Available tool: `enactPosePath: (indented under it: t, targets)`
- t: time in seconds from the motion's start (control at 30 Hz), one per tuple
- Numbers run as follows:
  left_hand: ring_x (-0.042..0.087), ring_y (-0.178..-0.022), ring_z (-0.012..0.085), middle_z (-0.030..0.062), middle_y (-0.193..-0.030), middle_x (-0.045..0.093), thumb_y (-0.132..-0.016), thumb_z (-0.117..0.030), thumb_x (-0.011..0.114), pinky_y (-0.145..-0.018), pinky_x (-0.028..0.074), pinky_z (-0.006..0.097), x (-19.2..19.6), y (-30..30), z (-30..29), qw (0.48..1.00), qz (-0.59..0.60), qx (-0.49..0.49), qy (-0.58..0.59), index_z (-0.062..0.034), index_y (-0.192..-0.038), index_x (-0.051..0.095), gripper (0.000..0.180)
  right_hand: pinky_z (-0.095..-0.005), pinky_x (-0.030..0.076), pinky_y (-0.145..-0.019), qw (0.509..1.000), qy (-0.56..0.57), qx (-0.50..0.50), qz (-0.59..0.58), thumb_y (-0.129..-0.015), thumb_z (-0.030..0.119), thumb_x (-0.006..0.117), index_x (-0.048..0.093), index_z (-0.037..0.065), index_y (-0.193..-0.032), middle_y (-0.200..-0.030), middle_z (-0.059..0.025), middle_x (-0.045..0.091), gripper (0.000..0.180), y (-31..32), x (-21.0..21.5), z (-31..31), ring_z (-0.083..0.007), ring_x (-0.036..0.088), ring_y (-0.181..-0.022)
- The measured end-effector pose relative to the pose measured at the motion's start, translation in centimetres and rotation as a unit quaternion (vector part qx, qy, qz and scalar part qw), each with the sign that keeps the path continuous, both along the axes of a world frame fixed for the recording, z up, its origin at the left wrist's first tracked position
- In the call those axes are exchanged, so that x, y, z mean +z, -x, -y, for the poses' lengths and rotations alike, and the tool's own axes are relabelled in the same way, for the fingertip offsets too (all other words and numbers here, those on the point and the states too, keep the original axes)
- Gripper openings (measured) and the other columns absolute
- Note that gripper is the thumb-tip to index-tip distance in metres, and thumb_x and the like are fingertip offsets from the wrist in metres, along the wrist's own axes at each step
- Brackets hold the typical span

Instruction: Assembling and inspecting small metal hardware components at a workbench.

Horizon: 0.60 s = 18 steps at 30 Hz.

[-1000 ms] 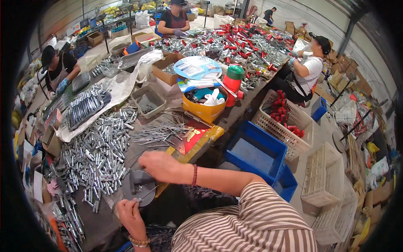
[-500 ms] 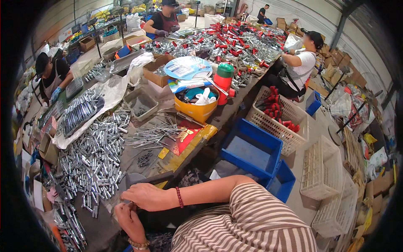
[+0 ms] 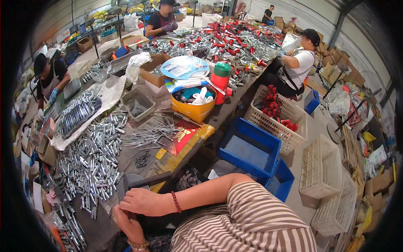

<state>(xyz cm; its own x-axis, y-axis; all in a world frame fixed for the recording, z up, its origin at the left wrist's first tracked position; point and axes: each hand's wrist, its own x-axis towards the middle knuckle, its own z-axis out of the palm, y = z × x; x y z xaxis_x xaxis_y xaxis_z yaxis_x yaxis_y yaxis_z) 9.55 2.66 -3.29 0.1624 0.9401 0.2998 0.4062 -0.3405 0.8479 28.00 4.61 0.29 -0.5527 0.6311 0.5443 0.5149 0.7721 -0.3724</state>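
Note:
My right hand (image 3: pixel 142 201) reaches across from the striped sleeve, a red bead bracelet on its wrist. It rests, fingers curled, on my left hand (image 3: pixel 128 224) at the table's front edge. Anything held between them is hidden. Just above the hands lies a dark grey metal block (image 3: pixel 140 180). A wide heap of short shiny metal tubes (image 3: pixel 90 164) spreads to the left of it. A bundle of thin metal rods (image 3: pixel 149 136) lies farther back, beside a red and yellow printed sheet (image 3: pixel 180 140).
An orange bowl (image 3: pixel 193 111) full of odds and ends stands behind the rods, with a red flask (image 3: pixel 220 80) next to it. Blue crates (image 3: pixel 249 149) and white baskets (image 3: pixel 323 168) stand on the floor to the right. Other people (image 3: pixel 294 63) work at the long table.
My right hand has drawn back from the grey block toward my body and now lies on my left hand. The view has tilted slightly.

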Motion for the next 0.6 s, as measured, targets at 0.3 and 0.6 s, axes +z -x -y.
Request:
enactPosePath:
  t: [0.3, 0.6]
  targets:
    - [0.059, -0.093, 0.0299, 0.0145, -0.101, 0.054, -0.087, 0.017, 0.048, -0.089, 0.049, 0.036, 0.4, 0.8, -0.1, 0.991, -0.104, 0.015, -0.088, 0.0044, -0.101, 0.059, 0.021, -0.0425, 0.050, -0.088, 0.999, -0.001, -0.005, -0.047, -0.083, 0.008, 0.068, 0.060, 0.008, -0.105, -0.098, -0.0104, 0.065, 0.024, -0.2, -1.4, 0.1, -0.0318, 0.063, -0.098]
    - [0.062, -0.099, 0.0356, 0.0152, -0.103, 0.062, -0.091, -0.004, 0.072, -0.089, 0.051, 0.043, 1.0, 0.4, -0.1, 0.978, -0.149, 0.012, -0.148, -0.0034, -0.102, 0.072, 0.011, -0.0467, 0.054, -0.087, 0.968, 0.080, -0.201, 0.127, -0.082, 0.013, 0.074, 0.068, 0.008, -0.100, -0.100, -0.0123, 0.066, 0.020, -5.6, 0.9, -1.1, -0.0343, 0.064, -0.101]
